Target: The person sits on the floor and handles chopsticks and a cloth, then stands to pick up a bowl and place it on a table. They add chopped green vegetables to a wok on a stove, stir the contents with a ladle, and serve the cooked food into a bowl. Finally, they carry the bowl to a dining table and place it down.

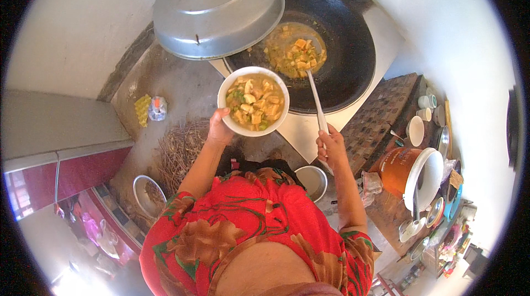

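Note:
My left hand [221, 126] grips the rim and side of a white bowl [224, 91], with the thumb over the edge. Chunky yellow-orange stew [255, 103] with pale cubes and green bits fills most of it. In my right hand [332, 146] is the handle of a ladle [317, 97], fingers wrapped round it. The ladle's head lies in the stew inside a large black wok [345, 48], and food covers it. The bowl is held just at the wok's near left edge. A big domed metal lid [221, 14] rests over the wok's left side.
Dry twigs [179, 150] lie on the floor at left, near a metal basin [149, 195]. Another metal pan [312, 182] stands below my right hand. To the right, a brick ledge [381, 114] leads to an orange bucket [398, 172] and several bowls [415, 130].

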Available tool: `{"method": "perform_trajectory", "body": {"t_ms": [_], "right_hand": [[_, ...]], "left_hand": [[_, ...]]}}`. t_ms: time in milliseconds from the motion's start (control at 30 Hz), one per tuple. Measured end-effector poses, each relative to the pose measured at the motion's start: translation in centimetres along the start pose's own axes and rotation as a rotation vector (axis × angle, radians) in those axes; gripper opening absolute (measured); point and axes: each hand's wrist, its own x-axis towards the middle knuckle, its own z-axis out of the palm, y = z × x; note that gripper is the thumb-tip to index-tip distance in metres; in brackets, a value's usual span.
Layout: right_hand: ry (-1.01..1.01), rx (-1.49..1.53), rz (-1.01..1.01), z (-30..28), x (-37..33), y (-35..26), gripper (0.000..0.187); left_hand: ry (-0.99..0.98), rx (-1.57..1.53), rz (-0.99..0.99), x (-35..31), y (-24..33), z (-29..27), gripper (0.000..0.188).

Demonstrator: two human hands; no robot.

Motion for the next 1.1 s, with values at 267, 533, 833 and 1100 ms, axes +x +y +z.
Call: {"method": "perform_trajectory", "body": {"t_ms": [267, 533, 833, 1100], "right_hand": [[-0.18, 0.122, 0.025, -0.3, -6.1, -3.3, 0.039], [-0.22, -0.096, -0.058, 0.6, -10.8, -5.0, 0.044], [-0.046, -0.592, -0.386, 1.6, -12.2, -0.9, 0.047], [0.056, -0.758, -0.616, 0.7, -10.0, 1.9, 0.046]], "left_hand": [[0.036, -0.046, -0.026, 1.4, -1.1, -1.6, 0.058], [0.02, 0.003, -0.023, 2.4, -1.1, -1.2, 0.051], [-0.059, -0.043, -0.02, 2.2, -0.1, 0.8, 0.061], [-0.117, -0.098, 0.019, 2.2, 0.2, 1.5, 0.057]]}}
